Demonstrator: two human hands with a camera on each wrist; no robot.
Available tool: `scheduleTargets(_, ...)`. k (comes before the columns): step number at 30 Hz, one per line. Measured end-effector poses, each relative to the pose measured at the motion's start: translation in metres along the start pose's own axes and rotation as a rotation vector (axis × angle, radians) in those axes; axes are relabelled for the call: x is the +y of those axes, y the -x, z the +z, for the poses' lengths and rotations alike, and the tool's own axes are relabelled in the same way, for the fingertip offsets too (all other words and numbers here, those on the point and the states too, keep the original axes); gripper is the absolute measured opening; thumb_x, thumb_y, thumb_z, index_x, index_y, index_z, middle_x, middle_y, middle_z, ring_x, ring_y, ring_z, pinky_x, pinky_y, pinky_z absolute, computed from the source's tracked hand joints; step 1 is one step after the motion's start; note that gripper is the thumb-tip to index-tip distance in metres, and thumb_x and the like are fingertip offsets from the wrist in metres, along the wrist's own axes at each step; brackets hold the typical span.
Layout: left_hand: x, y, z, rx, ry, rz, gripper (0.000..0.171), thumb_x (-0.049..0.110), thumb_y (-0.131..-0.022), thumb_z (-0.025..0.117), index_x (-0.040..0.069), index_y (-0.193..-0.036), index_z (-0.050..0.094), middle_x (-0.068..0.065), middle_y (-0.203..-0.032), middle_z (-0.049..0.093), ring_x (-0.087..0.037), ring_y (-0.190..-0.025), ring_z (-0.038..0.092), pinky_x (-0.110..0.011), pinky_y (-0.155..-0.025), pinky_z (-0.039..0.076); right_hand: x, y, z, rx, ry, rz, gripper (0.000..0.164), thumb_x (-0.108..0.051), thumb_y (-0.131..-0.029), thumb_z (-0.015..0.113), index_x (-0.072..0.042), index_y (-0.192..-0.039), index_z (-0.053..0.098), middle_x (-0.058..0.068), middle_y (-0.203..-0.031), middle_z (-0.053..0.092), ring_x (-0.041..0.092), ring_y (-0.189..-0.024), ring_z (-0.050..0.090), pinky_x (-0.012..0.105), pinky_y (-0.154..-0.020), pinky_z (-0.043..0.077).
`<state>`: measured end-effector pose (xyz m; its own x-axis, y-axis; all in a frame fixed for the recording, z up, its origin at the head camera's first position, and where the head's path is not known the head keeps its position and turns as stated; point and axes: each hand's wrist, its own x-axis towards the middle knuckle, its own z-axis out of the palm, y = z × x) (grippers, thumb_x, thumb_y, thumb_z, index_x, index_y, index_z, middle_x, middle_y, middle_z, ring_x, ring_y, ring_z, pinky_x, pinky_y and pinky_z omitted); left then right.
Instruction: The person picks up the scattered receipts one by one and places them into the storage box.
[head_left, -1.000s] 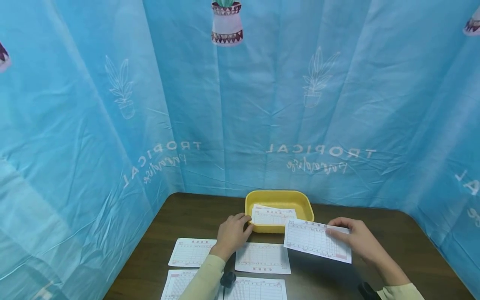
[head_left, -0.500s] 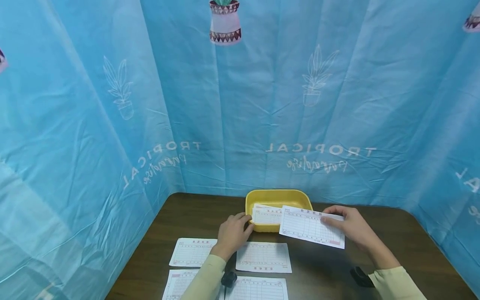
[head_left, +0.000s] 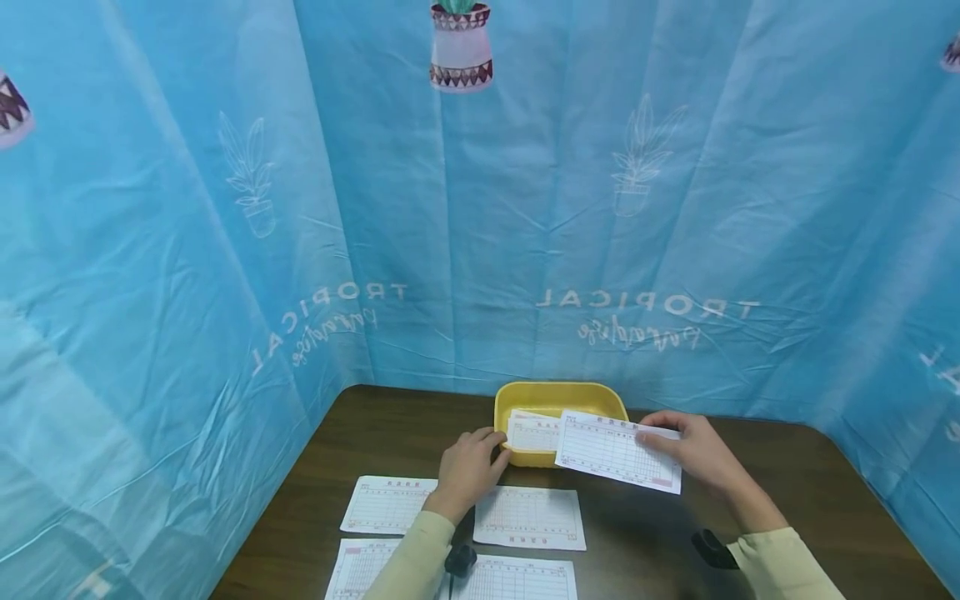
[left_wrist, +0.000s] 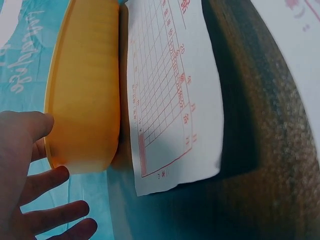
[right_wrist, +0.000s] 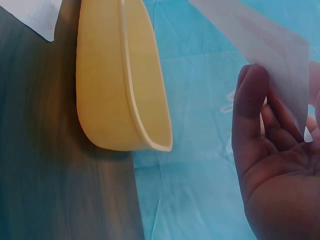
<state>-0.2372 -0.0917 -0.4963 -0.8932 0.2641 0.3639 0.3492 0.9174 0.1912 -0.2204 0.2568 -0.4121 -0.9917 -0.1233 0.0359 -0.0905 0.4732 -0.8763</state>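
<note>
My right hand (head_left: pixel 701 454) pinches a printed receipt slip (head_left: pixel 618 452) by its right end, thumb on the near face. In the right wrist view the slip (right_wrist: pixel 280 55) is seen from its pale back, between thumb and fingers. Its left part overlaps the front right of a yellow plastic bin (head_left: pixel 558 389) in the head view. At the bin's front left corner, my left hand (head_left: pixel 468 467) holds the rim with thumb and forefinger; in the left wrist view the other fingers spread beside the bin (left_wrist: pixel 85 90). White and red slips (head_left: pixel 534 433) lie inside the bin.
Several more printed slips lie on the dark wooden table (head_left: pixel 637 550): one slip (head_left: pixel 528 517) just before the bin, another (head_left: pixel 388 504) left of the left forearm, others nearer the front edge. A blue printed curtain (head_left: pixel 495 208) hangs around the table's back and sides.
The right hand has carried its slip up and left, from beside the bin to across its front right corner. My left hand has stayed at the rim.
</note>
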Motion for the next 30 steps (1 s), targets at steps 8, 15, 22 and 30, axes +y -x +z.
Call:
scheduleTargets(8,0.0,0.0,-0.001,0.002,-0.001,-0.01,0.036,0.046,-0.094,0.057,0.024,-0.12,0.067,-0.001,-0.124,0.061,-0.022,-0.104,0.061,-0.04,-0.076,0.054,-0.001,-0.013,0.007,-0.019,0.023,0.022,0.046,-0.037,-0.084,0.074,-0.001,-0.111,0.064,0.011,-0.09,0.067,0.025,-0.068,0.066,0.035,-0.059,0.056)
scheduleTargets(15,-0.001,0.002,-0.002,-0.015,-0.002,-0.036,0.037,0.047,-0.094,0.057,0.024,-0.121,0.066,-0.001,-0.127,0.06,-0.021,-0.107,0.06,-0.041,-0.08,0.053,-0.002,-0.022,0.016,-0.045,0.034,-0.027,0.043,-0.032,-0.084,0.075,0.0,-0.11,0.064,0.011,-0.09,0.067,0.025,-0.066,0.066,0.034,-0.059,0.056)
scheduleTargets(22,0.002,-0.003,-0.002,-0.014,0.004,-0.028,0.038,0.048,-0.095,0.055,0.025,-0.123,0.065,0.0,-0.129,0.059,-0.021,-0.109,0.059,-0.041,-0.079,0.053,-0.006,-0.027,0.016,-0.043,0.003,-0.009,0.047,-0.033,-0.084,0.075,0.001,-0.113,0.061,0.013,-0.092,0.066,0.026,-0.068,0.067,0.035,-0.06,0.056)
scheduleTargets(30,0.003,0.0,-0.001,-0.031,-0.004,-0.049,0.039,0.048,-0.094,0.057,0.025,-0.124,0.065,0.0,-0.13,0.059,-0.021,-0.111,0.058,-0.041,-0.083,0.052,-0.009,-0.036,0.026,-0.04,0.006,-0.025,0.045,-0.032,-0.086,0.073,0.002,-0.112,0.061,0.014,-0.097,0.063,0.024,-0.069,0.064,0.033,-0.059,0.054)
